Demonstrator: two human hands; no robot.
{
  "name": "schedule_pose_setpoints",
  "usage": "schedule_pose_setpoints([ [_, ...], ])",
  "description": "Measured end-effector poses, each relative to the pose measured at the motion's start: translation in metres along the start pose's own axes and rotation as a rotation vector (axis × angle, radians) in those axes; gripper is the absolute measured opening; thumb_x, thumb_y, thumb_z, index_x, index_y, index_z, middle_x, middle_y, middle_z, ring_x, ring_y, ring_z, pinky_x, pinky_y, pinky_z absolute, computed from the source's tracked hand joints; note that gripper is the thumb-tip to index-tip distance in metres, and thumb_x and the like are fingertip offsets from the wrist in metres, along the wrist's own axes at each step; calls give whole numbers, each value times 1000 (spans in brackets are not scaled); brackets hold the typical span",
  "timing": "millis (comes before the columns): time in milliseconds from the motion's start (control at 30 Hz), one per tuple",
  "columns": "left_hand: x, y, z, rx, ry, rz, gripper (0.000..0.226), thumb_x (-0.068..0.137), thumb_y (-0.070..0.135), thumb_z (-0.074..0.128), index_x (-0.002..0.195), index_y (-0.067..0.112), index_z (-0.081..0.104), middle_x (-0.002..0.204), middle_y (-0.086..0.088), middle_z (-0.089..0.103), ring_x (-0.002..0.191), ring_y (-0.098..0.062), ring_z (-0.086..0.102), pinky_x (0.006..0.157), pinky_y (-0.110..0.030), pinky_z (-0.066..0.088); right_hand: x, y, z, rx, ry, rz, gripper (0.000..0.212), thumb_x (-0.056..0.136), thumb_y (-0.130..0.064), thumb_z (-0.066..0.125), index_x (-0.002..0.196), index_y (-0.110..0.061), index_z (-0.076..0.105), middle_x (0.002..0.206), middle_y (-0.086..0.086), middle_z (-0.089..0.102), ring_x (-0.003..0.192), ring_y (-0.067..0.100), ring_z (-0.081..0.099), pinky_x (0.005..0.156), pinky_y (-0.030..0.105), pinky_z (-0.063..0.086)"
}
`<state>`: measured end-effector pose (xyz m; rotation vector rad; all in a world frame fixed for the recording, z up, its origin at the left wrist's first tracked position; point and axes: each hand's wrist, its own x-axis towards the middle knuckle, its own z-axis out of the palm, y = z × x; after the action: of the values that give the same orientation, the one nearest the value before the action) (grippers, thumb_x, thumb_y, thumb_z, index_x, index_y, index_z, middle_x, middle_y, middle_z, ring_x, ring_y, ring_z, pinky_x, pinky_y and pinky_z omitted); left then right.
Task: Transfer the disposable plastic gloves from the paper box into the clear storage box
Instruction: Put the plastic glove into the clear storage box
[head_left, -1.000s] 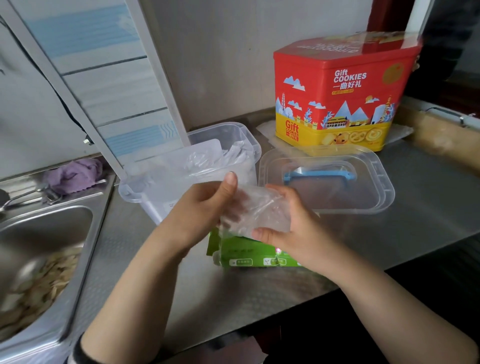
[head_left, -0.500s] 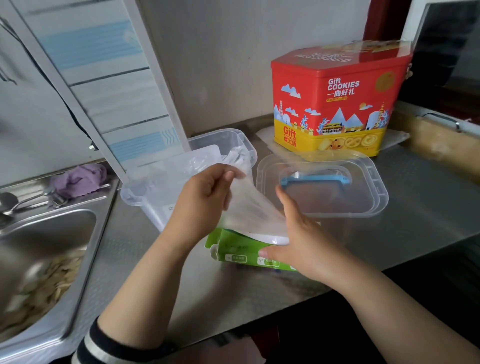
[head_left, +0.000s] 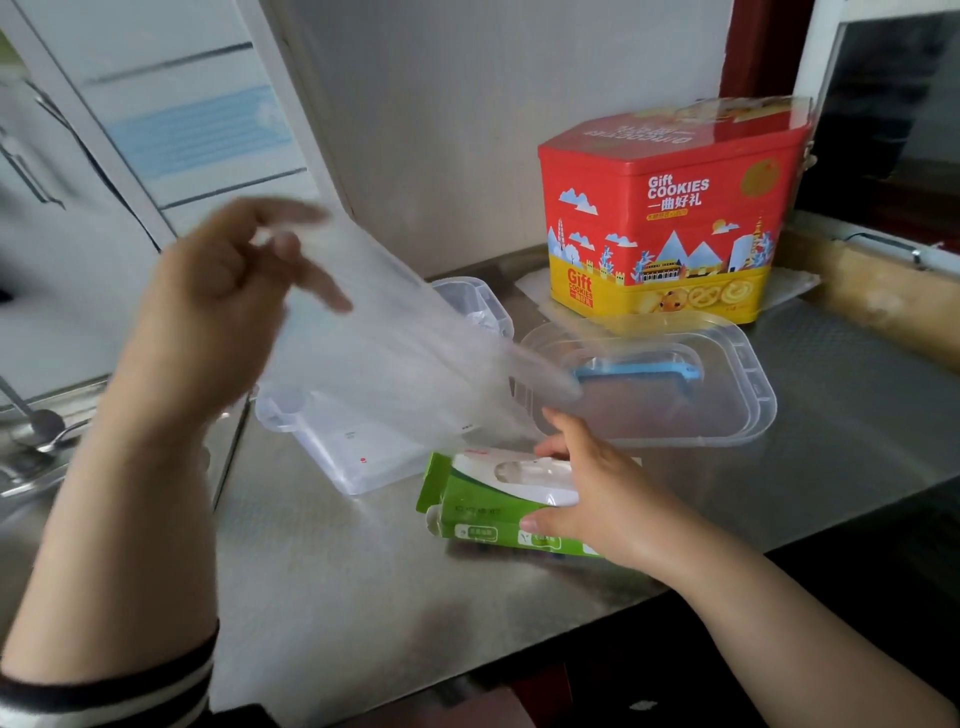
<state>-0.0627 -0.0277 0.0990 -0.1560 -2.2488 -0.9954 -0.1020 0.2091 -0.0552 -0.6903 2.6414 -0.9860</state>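
Sink metal (head_left: 31, 467) shows at the far left edge, with a spoon-like utensil (head_left: 47, 426) lying on its rim. Next to it, the left hand (head_left: 218, 312) is raised above the steel counter (head_left: 337, 597), blurred, its fingers curled and pinching the top edge of a thin clear plastic glove (head_left: 405, 364); the exact finger contact cannot be made out through the blur. The glove hangs down and to the right from those fingers, stretched as a see-through sheet, its lower end reaching toward the green paper box (head_left: 488, 514). Behind and under the glove stands the clear storage box (head_left: 358, 462), open on top, with more crumpled plastic visible inside near its far corner. The paper box lies flat on the counter just in front of the storage box, its white oval opening facing up. The right hand (head_left: 597, 499) rests on the right end of this box, fingers laid over its top beside the opening and thumb pressed against the front side, holding it down. Beyond the right hand, the clear lid (head_left: 737, 415) lies upside down on the counter with its blue handle (head_left: 639, 371) showing through. Farther back and right, a red and yellow cookie tin (head_left: 670, 218) stands against the wall.
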Motion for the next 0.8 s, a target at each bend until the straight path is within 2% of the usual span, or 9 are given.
schedule_pose_setpoints([
  [100,20,0,-4,-243,108,41,44,104,8,32,134,37,43,58,17,56,35,-10,15,37,-28,12,1,2,3,10,7,-9,108,76,-44,77,151,-30,1,142,-19,38,128,6,38,102,25,33],
  [200,43,-13,0,-374,169,-13,41,98,1,33,113,34,50,66,4,51,34,-14,16,37,-19,12,1,3,3,15,20,-18,113,75,-46,77,151,-32,-5,142,-20,38,127,5,39,102,24,33],
  [267,53,-25,7,-302,209,-150,42,93,-3,33,90,32,56,80,-9,56,33,-10,23,38,-16,15,1,4,3,17,22,-27,116,75,-46,77,151,-33,-8,142,-20,38,128,6,39,102,24,33],
  [367,58,-37,20,23,184,-302,51,86,-8,28,89,26,66,83,2,60,28,-3,31,33,-13,24,0,4,3,12,31,-40,116,76,-46,77,151,-32,-10,142,-20,38,128,6,39,101,22,32],
  [467,58,-51,24,344,19,-353,49,90,-4,30,110,21,68,88,0,61,32,-5,44,42,-19,37,-1,3,1,-2,27,-47,114,77,-47,75,151,-32,-11,141,-22,37,127,5,38,94,19,31],
  [567,57,-73,18,591,-263,-307,27,97,19,53,121,16,64,109,-1,65,43,-11,56,60,-26,41,-2,3,1,-5,20,-57,114,78,-47,74,151,-33,-12,142,-21,36,127,5,38,93,19,30],
  [667,55,-90,13,744,-515,-396,59,84,43,71,131,12,56,130,-2,59,76,-22,65,83,-33,47,-2,4,1,-4,19,-57,114,77,-47,75,151,-34,-11,142,-21,36,128,5,38,100,22,33],
  [733,52,-97,16,932,-669,-412,73,78,49,74,137,14,50,137,-3,54,105,-23,59,98,-34,43,-2,4,0,-13,20,-59,114,77,-47,75,151,-33,-11,142,-21,36,128,5,38,100,23,33],
  [800,46,-104,25,1068,-772,-397,74,77,50,74,139,18,48,136,0,54,112,-22,56,100,-33,41,-1,4,1,-20,18,-65,114,77,-48,75,151,-33,-10,142,-20,37,128,5,38,100,24,34],
])
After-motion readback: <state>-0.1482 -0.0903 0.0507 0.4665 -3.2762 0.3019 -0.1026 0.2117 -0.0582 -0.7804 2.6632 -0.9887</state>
